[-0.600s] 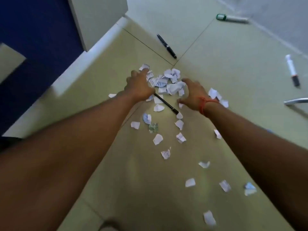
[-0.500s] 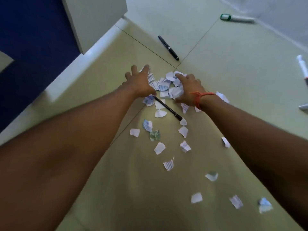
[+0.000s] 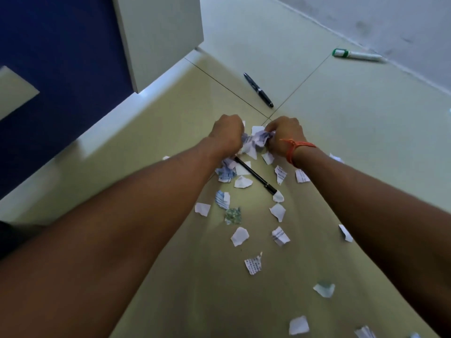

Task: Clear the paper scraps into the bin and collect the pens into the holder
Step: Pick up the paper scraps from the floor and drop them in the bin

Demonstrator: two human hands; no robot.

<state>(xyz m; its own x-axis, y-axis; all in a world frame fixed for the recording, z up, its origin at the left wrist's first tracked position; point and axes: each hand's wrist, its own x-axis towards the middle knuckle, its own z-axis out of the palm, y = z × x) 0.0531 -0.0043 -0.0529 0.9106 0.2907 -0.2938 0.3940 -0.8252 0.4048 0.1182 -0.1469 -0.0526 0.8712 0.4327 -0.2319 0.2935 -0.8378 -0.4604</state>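
Far left: dark blue wall (image 3: 61, 69) and a white cabinet (image 3: 161, 37) standing on a pale tiled floor (image 3: 341, 142).
Left hand (image 3: 228, 132): curled into a fist, pressing against the left side of a bunched wad of paper scraps (image 3: 256, 140).
Wad: held between both hands, just above or on the floor; which one cannot be told.
Right hand (image 3: 284, 135): fingers curled and pinching the right side of the same wad; an orange thread bracelet (image 3: 296, 148) at the wrist.
Nearest pen (image 3: 255, 175): black, lying diagonally on the floor just below the hands, one end tucked under scraps near the left hand, the other touching a scrap.
Loose scraps (image 3: 277, 211): many, scattered from beneath the hands down toward the bottom right corner, well apart from each other.
Second pen (image 3: 258, 90): dark, on the floor beyond the hands, untouched.
Marker (image 3: 356, 54): white with a green cap, far upper right beside the wall.
Bin and holder: not in view.
Progress: early. One handful gathered but not yet binned; most scraps left on the floor; no pen collected so far.
Left to do: carrying the wad to the bin, several more sweeps for the scattered pieces, then picking up both pens and the marker.
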